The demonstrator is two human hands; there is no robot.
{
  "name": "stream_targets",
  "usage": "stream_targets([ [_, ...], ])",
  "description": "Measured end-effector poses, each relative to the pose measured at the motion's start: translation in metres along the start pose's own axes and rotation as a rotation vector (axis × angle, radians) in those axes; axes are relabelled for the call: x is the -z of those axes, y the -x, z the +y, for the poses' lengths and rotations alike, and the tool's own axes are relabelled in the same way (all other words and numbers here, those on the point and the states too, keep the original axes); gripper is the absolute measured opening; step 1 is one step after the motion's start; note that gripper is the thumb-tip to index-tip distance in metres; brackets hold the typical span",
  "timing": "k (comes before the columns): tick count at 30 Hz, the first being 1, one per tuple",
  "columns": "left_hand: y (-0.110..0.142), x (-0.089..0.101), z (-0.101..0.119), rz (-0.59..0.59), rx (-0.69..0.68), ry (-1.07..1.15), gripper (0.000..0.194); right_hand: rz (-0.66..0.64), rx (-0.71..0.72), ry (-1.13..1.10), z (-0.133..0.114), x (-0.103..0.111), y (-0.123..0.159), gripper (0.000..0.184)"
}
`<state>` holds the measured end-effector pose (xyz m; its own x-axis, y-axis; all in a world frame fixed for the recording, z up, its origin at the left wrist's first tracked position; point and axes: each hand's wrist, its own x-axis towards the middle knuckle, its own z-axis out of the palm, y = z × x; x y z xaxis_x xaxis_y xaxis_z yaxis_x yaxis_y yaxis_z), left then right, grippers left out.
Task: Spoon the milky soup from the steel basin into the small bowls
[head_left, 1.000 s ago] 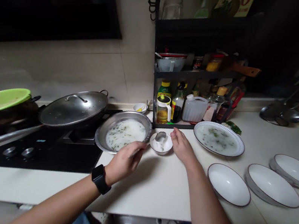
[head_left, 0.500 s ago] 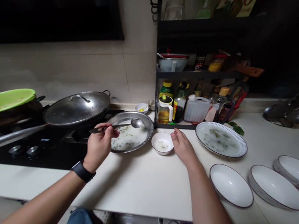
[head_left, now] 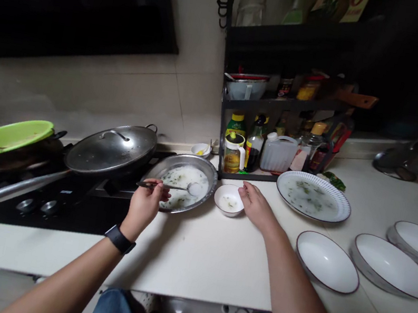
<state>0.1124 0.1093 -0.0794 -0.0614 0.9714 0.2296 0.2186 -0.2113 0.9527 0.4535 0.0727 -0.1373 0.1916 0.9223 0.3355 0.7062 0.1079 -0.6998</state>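
A metal soup spoon (head_left: 174, 187) with a dark handle is gripped in my left hand (head_left: 145, 204). Its bowl end dips into white, milky soup with green bits, which fills a wide metal basin (head_left: 214, 178). Just right of the basin stands a small white bowl (head_left: 228, 211) with a dark rim and a little of the same soup in it. Against this bowl's right side rests my right hand (head_left: 259, 206), its fingers stretched out and close together at the rim. The thumb is hard to make out.
Left of the basin are a lidded wok (head_left: 114, 148) on the black stove and a green colander (head_left: 7, 136). A rack (head_left: 222, 100) of bottles stands behind. To the right are a soup-filled plate (head_left: 345, 202) and several white bowls (head_left: 329, 262).
The spoon has come down from above the basin into the soup, and my left hand has lowered with it. My right hand stays at the small bowl. The view has shifted slightly.
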Motion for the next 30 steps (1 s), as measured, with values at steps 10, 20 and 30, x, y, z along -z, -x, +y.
stream_targets([
  [10, -0.012, 0.005, 0.019, 0.043, 0.146, 0.271, 0.042, -0.082, -0.019, -0.014, -0.004, 0.000, 0.002, 0.066],
  [20, -0.009, -0.007, 0.050, -0.020, 0.125, 0.321, 0.043, -0.048, -0.024, -0.037, -0.006, 0.001, 0.002, 0.067],
  [30, 0.012, -0.043, 0.058, -0.151, 0.096, 0.312, 0.052, -0.020, -0.096, -0.078, -0.006, 0.003, 0.000, 0.064],
])
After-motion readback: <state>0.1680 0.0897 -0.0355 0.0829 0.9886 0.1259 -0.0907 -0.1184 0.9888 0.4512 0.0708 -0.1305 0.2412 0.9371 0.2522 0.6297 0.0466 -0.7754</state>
